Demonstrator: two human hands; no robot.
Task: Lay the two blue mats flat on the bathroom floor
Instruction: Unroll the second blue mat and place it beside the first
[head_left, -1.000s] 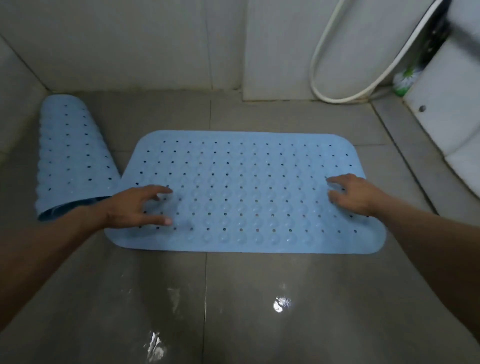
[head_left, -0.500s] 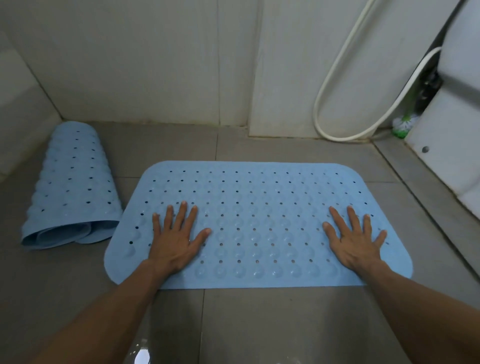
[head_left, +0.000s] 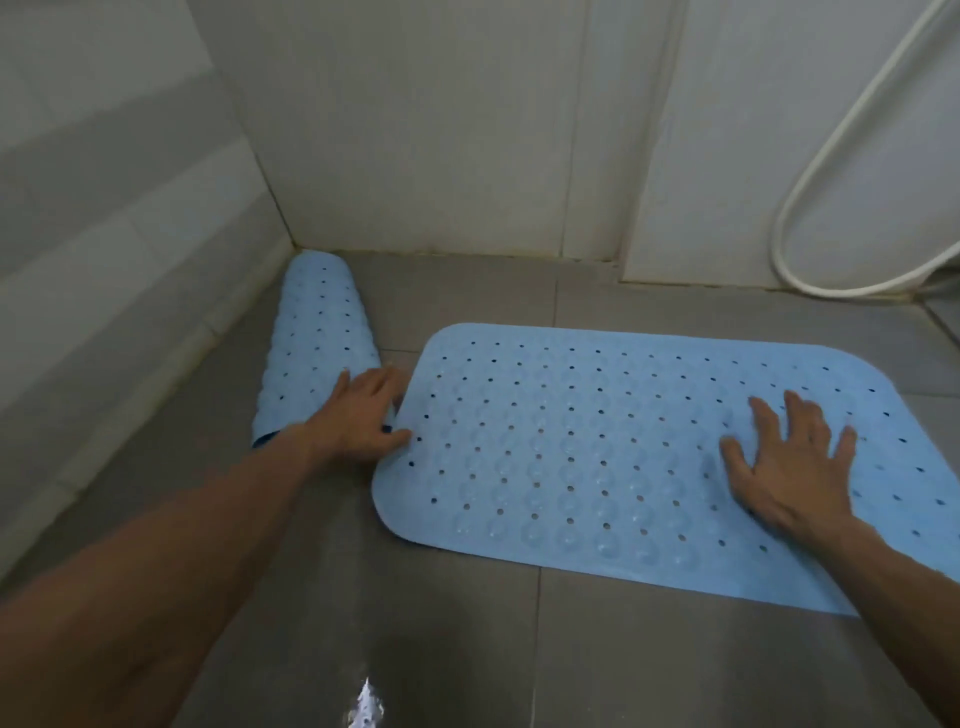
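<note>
One blue mat (head_left: 597, 441) with holes and suction cups lies spread flat on the grey tiled floor. My right hand (head_left: 789, 457) rests on its right part, fingers spread, palm down. The second blue mat (head_left: 317, 343) lies rolled up along the left wall, reaching into the corner. My left hand (head_left: 363, 415) is on the near end of that roll, fingers laid over it beside the flat mat's left edge. Whether the fingers grip the roll or only rest on it does not show.
White tiled walls (head_left: 441, 130) close the space at the back and the left. A white hose (head_left: 810, 218) loops down the wall at the right. The floor (head_left: 467, 649) near me is wet and shiny.
My left hand left the flat mat and moved left onto the rolled mat. The right hand stayed on the flat mat. The view swung left.
</note>
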